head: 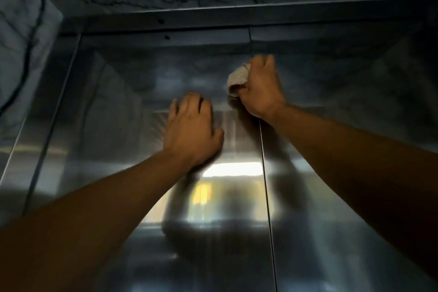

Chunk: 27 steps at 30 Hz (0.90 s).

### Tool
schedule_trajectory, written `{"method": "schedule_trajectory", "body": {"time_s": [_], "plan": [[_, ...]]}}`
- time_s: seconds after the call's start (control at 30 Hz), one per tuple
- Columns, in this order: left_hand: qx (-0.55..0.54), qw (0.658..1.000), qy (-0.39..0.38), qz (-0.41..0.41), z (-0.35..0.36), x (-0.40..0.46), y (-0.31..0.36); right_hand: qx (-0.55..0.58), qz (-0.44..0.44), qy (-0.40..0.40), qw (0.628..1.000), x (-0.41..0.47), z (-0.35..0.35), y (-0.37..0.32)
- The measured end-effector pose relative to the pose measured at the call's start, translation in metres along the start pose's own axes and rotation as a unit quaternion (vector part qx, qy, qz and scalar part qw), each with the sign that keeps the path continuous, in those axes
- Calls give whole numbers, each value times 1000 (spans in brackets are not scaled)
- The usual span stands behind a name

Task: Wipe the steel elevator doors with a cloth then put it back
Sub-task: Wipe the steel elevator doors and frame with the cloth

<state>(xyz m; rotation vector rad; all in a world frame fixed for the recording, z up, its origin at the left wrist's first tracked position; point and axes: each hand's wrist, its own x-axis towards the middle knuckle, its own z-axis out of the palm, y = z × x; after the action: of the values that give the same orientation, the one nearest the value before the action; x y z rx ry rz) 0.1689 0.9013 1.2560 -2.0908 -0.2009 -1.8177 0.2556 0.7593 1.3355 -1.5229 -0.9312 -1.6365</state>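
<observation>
The steel elevator doors [113,125] fill the view, shut, with their centre seam running top to bottom right of middle. A bunched pale cloth [237,77] is pressed against the doors high up beside the seam, and my right hand [262,89] is shut on it. Most of the cloth is hidden under that hand. My left hand [192,129] lies flat on the left door panel, lower and to the left of the cloth, fingers slightly apart, holding nothing.
A steel door frame [54,92] borders the doors on the left and across the top. Grey veined marble [19,42] covers the wall above and to the left. Bright reflections show on the lower door panels.
</observation>
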Motion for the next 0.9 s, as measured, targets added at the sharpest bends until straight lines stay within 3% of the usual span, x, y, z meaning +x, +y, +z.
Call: {"method": "schedule_trajectory", "body": {"time_s": [0.13, 0.3, 0.57, 0.9], "plan": [[6, 1000, 11, 29, -1, 51, -5, 5, -1, 1, 1000, 41, 2, 3], [-39, 999, 36, 2, 1, 97, -5, 4, 8, 20, 1000, 81, 11, 4], [-73, 987, 142, 13, 32, 98, -11, 5, 9, 75, 997, 123, 22, 8], [-106, 982, 155, 18, 38, 99, -17, -21, 16, 46, 999, 157, 23, -1]]}}
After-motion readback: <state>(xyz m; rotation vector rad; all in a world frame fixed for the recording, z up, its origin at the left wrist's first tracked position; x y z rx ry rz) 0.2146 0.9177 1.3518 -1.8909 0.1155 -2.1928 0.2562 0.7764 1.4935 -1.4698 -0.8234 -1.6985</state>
